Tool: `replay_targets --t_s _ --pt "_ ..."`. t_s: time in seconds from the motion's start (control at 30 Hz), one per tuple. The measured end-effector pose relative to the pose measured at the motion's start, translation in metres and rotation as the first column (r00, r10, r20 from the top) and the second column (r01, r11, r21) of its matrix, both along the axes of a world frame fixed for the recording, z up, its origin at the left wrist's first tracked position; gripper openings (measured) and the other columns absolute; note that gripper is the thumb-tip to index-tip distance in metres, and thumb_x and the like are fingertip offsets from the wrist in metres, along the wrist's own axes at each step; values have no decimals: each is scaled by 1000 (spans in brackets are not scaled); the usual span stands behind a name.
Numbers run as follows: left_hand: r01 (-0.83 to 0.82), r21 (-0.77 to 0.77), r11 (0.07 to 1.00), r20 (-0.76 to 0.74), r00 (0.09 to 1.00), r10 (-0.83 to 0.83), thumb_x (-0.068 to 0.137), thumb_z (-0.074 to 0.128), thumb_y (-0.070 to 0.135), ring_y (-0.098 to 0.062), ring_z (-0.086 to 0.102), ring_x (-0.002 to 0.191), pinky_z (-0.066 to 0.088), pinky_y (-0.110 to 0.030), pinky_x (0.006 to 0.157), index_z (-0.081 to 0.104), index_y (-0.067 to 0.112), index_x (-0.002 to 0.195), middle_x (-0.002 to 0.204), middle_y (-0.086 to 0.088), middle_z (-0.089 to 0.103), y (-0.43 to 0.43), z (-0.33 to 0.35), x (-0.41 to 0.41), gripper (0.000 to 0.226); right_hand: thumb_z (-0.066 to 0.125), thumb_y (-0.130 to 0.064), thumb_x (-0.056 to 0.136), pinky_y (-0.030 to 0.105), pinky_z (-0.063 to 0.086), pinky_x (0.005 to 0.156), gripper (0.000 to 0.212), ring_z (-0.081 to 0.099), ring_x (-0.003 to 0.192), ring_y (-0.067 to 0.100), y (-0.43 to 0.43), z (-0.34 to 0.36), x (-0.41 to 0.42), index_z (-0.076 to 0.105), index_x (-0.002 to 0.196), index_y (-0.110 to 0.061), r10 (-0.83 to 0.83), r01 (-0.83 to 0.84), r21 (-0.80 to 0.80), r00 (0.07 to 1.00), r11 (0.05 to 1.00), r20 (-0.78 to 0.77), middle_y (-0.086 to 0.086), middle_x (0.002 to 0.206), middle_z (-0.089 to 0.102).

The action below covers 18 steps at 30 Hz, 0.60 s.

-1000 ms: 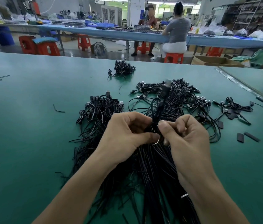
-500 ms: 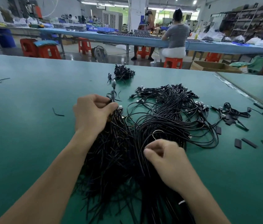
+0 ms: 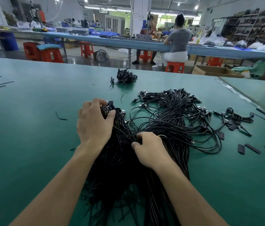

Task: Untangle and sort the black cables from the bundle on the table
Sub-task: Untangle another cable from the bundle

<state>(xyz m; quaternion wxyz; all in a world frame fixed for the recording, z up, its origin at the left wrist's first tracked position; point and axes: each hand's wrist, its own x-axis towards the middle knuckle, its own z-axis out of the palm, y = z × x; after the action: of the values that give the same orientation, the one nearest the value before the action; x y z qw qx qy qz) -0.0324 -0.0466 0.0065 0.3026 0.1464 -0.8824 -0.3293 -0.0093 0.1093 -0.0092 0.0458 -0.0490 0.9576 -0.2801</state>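
black cables (image 3: pixel 174 121) lie in a big tangled heap on the green tabletop (image 3: pixel 30 144), loops spreading to the right and straight strands running back between both forearms. the left hand (image 3: pixel 94 126) rests on the heap's left side, its fingers (image 3: pixel 96 101) curled round a bunch of plug ends. the right hand (image 3: pixel 151 152) sits at the middle, fingers curled in, pinching a few strands. a small clump (image 3: pixel 126 77) lies apart farther back; short black strips (image 3: pixel 252 148) are scattered at right.

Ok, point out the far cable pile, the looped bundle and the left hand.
far cable pile (image 3: pixel 126 77), head view, heap's middle
looped bundle (image 3: pixel 174 115), head view, dense middle
left hand (image 3: pixel 94 128), head view, back of hand
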Motion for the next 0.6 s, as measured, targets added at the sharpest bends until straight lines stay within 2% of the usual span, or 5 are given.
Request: replay_targets --t_s 0.17,0.3,0.4,0.47,0.6 --pt "195 -65 979 -216 955 -205 90 68 19 -18 59 85 46 -33 79 61 31 89 87 13 58 16 6 14 14 66 -19 93 23 52 84 16 64 91 1 4 7 3 74 107 -21 -276 101 -468 906 878 -322 -12 94 71" --pt "480 -8 877 -118 870 -478 82 64 21 3 60 72 49 -22 66 60 39 93 75 20 63 31 7 26 21 63 -3 94 25 56 67 23 70 67 10 0 50 21 59 107 -22 -120 -172 -845 956 506 -267 -2 83 70" --pt "665 131 736 -150 747 -648 85 61 17 -4 63 72 52 -24 66 64 34 98 80 12 68 41 0 34 22 54 -8 99 20 53 64 25 66 64 4 -9 76 48 55 120 -23 173 -374 -722 925 583 -339 -7 76 69" --pt "688 237 686 -181 725 -665 91 67 2 -16 65 82 55 -31 72 58 5 123 93 -13 68 52 -2 37 34 49 -12 101 24 54 74 21 64 72 3 -13 87 66 60 118 -20 348 -470 -619 882 629 -316 -8 73 68" --pt "659 456 598 -341 750 -566 92 66 16 -5 66 74 57 -26 67 60 37 116 84 0 73 68 10 37 32 54 -12 98 30 49 94 20 61 72 7 -13 96 92 67 111 -21 648 -606 -534 750 589 -136 6 72 69"
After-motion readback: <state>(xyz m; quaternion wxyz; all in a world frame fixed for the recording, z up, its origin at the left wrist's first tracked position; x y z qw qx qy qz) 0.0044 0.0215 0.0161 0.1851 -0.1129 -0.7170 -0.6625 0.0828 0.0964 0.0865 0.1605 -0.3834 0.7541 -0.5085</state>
